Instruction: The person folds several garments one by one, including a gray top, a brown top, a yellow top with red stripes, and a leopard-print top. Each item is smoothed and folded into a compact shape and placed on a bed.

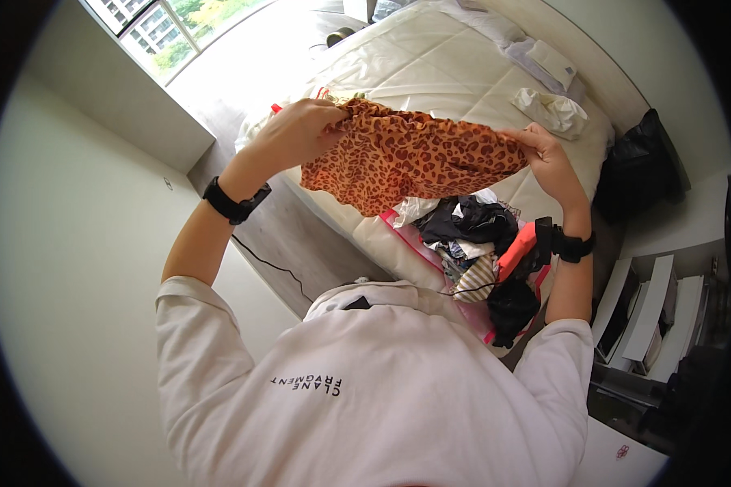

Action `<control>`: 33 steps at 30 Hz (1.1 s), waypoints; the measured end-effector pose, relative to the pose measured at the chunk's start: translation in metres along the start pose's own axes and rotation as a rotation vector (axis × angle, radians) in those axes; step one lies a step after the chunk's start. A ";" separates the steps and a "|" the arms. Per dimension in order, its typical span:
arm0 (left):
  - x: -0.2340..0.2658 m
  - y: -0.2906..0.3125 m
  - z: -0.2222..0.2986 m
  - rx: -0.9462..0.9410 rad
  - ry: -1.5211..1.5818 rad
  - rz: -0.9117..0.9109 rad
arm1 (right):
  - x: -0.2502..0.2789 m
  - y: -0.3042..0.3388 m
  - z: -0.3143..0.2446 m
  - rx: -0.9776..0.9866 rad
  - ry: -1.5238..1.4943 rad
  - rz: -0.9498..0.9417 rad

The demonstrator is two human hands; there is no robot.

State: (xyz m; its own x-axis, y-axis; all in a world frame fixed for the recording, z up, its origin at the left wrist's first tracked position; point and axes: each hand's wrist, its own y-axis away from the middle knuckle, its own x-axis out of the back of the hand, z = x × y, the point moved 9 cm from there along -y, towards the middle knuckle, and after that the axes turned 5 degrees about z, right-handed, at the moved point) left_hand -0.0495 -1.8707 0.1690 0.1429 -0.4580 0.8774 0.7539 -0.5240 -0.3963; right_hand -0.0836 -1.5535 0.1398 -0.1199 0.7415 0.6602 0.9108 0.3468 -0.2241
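Note:
An orange leopard-print garment [414, 158] with a gathered upper edge is stretched out in the air between my hands; I cannot tell whether it is shorts or a skirt. My left hand [300, 131] pinches its upper left corner. At the other end, the fingers of my right hand [549, 161] are closed on the upper right corner. Below the garment lies a heap of mixed clothes [471, 231] on the bed, with black, striped and coral-red pieces, on a pink-edged bag or sheet [414, 235].
The bed [455, 57] has a cream cover, with a crumpled white cloth [551, 112] and pillows [544, 63] at its far right. A black bag [642, 166] stands beside the bed at right, above white shelving [650, 316]. A dark cable [272, 264] hangs at left, near a pale wall panel [81, 268].

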 end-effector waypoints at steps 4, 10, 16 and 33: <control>0.007 0.001 -0.018 0.174 0.029 -0.132 | 0.005 0.000 -0.022 0.113 -0.058 0.027; -0.011 0.027 0.000 0.105 0.299 -0.187 | -0.011 0.009 -0.016 0.222 0.122 -0.064; -0.011 0.058 -0.071 0.543 0.331 -0.106 | -0.045 0.005 0.038 -0.029 -0.545 -0.117; -0.021 0.101 -0.106 0.614 0.976 -0.049 | -0.110 0.035 -0.053 -0.266 -0.402 -0.325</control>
State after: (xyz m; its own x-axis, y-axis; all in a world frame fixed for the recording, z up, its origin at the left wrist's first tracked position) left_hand -0.0441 -1.9898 0.0816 -0.2496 -0.9477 0.1989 0.9682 -0.2412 0.0657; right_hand -0.0175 -1.6536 0.0975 -0.5035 0.7988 0.3292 0.8637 0.4758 0.1664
